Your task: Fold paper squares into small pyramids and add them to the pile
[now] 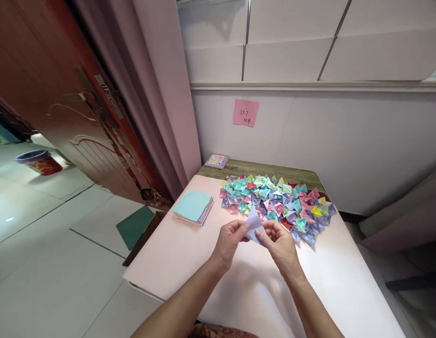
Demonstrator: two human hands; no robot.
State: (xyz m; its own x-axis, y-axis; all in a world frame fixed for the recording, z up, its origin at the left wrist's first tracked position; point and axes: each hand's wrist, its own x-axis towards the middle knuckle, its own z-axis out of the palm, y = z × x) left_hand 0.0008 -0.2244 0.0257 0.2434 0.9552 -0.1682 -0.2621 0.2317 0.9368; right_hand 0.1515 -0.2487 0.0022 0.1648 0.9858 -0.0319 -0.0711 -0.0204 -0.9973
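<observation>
A lavender sheet of origami paper (254, 222), partly folded with a point at its top, is held up between my two hands over the near side of the table. My left hand (231, 240) pinches its left edge with thumb and fingers. On the other side, my right hand (279, 241) grips it, thumb on the front and fingers behind. Just beyond lies a heap of folded paper pieces (274, 197) in teal, pink, purple, green, yellow and red. A stack of square paper (193, 206) with a light blue sheet on top rests to the left.
The table has a pale pink cover (161, 253). At its back left corner sits a small printed pack (217, 161). A pink note (246, 112) with handwriting is stuck to the wall. A brown door (73, 84) and a bin (40, 162) stand at the left.
</observation>
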